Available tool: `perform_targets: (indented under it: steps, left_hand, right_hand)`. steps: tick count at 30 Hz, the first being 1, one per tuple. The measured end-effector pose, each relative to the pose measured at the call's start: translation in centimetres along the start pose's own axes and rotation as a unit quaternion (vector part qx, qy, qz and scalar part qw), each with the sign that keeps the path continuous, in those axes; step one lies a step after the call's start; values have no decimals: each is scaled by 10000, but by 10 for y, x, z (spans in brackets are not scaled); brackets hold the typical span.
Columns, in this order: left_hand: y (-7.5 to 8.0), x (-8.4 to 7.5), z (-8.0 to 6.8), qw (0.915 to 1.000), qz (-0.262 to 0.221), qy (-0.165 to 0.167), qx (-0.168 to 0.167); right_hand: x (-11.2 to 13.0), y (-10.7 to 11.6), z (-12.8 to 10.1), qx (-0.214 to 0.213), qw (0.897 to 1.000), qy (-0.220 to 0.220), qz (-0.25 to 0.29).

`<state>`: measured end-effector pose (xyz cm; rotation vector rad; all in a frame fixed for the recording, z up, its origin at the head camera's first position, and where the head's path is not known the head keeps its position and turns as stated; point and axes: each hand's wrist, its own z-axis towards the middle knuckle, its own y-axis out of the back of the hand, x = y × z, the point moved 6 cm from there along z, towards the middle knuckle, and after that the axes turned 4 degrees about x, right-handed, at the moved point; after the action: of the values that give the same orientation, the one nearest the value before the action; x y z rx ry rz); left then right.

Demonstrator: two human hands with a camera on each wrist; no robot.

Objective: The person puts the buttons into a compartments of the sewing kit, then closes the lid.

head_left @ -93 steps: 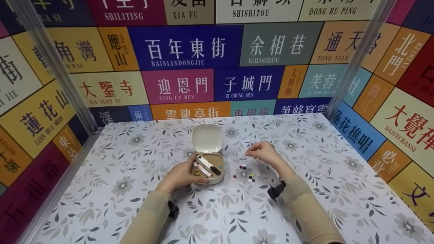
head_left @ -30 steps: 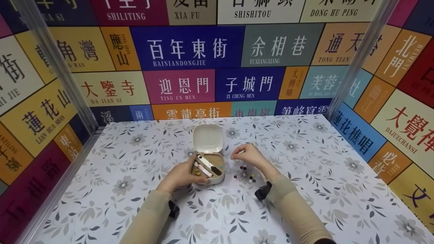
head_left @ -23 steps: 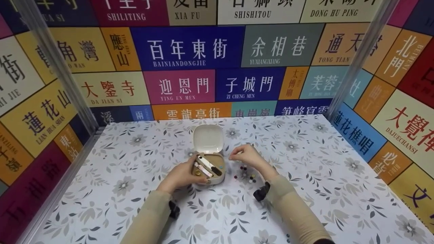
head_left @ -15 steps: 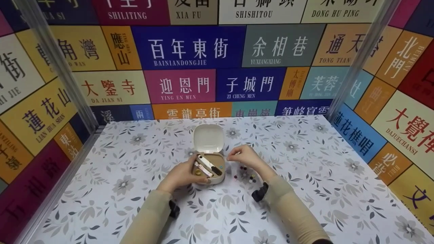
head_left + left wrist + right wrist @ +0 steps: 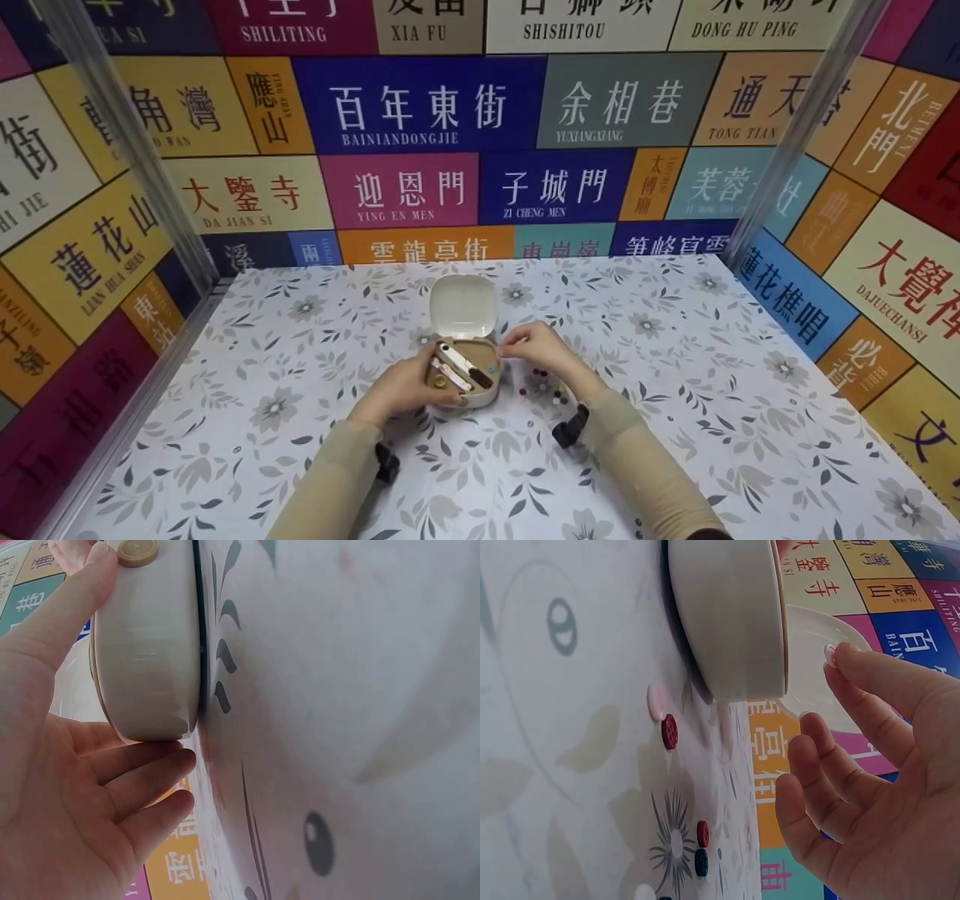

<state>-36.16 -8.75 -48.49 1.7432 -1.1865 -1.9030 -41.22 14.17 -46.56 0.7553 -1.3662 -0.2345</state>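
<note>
A cream sewing box [image 5: 484, 398] stands on the table, its lid [image 5: 463, 306] raised at the back. My left hand [image 5: 396, 386] holds the box from the left, thumb at the front beside a tan button-shaped clasp [image 5: 139, 550], fingers along the side. At the box's right rim, my right hand [image 5: 546, 351] pinches a small whitish button [image 5: 830, 654] between thumb and index finger; its other fingers are loosely bent. Inside the box lie a white tool with a dark end [image 5: 463, 363], a pinkish-white slim item [image 5: 450, 375], a gold round piece [image 5: 439, 381] and a tiny blue piece [image 5: 490, 368].
Several loose buttons lie right of the box, among them a pink button [image 5: 656, 701], a dark red button [image 5: 670, 731], a red button [image 5: 703, 833] and a dark blue button [image 5: 701, 863]. A floral cloth [image 5: 285, 465] covers the table; sign-printed panels [image 5: 420, 105] stand around it.
My right hand has moved left, from above the loose buttons to the right rim of the box. My left hand and the box have stayed in place.
</note>
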Motion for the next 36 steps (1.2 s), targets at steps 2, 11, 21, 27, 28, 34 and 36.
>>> perform_targets:
  steps: [2,11,21,27,28,34,36]
  left_hand:
    - [0,0,0,10000,4,54,0]
    - [0,0,1,10000,35,85,35]
    - [-1,0,3,9998,183,-81,-17]
    - [0,-1,3,9999,85,-111,8]
    - [0,-1,3,9999,75,-108,12]
    - [0,0,1,10000,66,-1,37]
    - [0,0,1,9999,94,31,45]
  right_hand:
    - [-1,-1,1,2,10000,28,17]
    - [0,-4,1,-9,9996,-74,261]
    - [-1,-9,4,163,9994,55,286]
    - [-2,-13,7,203,9994,101,260]
    - [-2,-13,8,219,9993,99,281]
    - [-2,-18,10,276,9992,-4,277]
    - [-2,-18,10,273,9993,-30,241]
